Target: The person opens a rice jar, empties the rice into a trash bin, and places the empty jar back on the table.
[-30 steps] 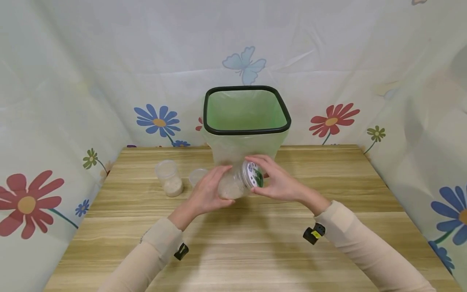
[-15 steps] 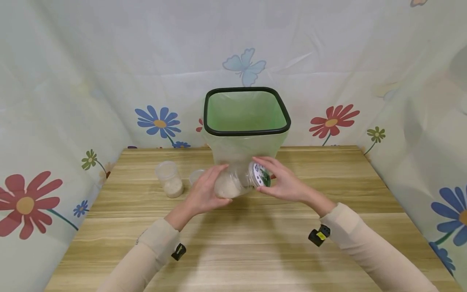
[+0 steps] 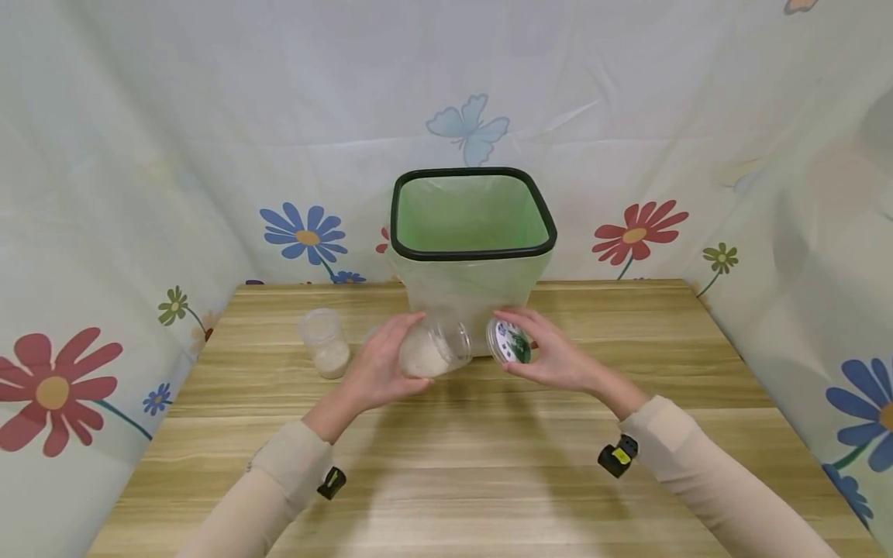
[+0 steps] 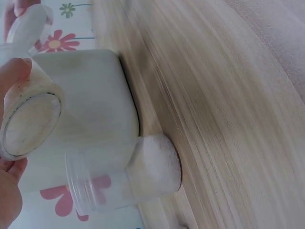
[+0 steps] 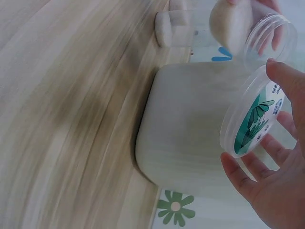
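My left hand grips a clear plastic jar round its body, tilted on its side with the open mouth to the right. A pale, grainy-looking filling lies in its lower part. My right hand holds the jar's round lid by its edge, a short gap away from the mouth. In the right wrist view, the lid shows a white and green printed top, pinched between thumb and fingers. A similar jar with pale filling stands on the table, left of my left hand.
A pale green bin with a black rim stands on the wooden table right behind both hands. Another clear jar with pale filling stands in the right wrist view, mostly hidden by my left hand from the head. Flower-printed cloth surrounds the table.
The lid has come off the jar and moved right with my right hand. My left hand has drawn the jar slightly left, and its open mouth now shows.
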A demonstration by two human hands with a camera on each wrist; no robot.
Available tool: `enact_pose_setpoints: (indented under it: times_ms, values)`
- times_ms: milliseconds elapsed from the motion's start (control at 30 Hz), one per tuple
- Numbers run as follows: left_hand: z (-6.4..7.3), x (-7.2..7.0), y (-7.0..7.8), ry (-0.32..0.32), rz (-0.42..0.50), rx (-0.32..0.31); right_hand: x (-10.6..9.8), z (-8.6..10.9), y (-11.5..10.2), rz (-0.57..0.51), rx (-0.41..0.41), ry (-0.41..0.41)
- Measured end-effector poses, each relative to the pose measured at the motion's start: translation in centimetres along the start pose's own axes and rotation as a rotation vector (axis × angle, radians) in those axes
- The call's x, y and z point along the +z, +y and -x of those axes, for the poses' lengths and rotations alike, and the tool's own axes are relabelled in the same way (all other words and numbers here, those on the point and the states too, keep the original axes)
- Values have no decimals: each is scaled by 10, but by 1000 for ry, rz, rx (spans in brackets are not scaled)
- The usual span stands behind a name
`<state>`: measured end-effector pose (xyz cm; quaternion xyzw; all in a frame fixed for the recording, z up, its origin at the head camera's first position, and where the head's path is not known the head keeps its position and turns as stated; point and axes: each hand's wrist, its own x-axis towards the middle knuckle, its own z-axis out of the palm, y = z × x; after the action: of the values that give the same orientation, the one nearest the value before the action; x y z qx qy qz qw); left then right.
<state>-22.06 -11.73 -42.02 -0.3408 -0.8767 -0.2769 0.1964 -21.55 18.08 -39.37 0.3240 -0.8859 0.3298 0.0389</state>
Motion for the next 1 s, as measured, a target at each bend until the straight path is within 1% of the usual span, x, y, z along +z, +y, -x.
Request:
enact_pose_setpoints:
  times_ms: [267, 533, 633, 833, 1000]
  values:
    - [3, -6, -2, -5, 25, -33, 4, 5, 12, 57, 6, -19]
    - [7, -11, -3, -16, 23, -65, 10, 13, 21, 106, 22, -40]
    - [8, -12, -3, -12, 22, -65, 12, 15, 25, 105, 37, -48]
    - [10, -14, -6, 12, 17, -47, 12, 19, 35, 92, 77, -54]
    - [12, -18, -8, 28, 13, -58, 12, 22, 48, 113, 113, -60]
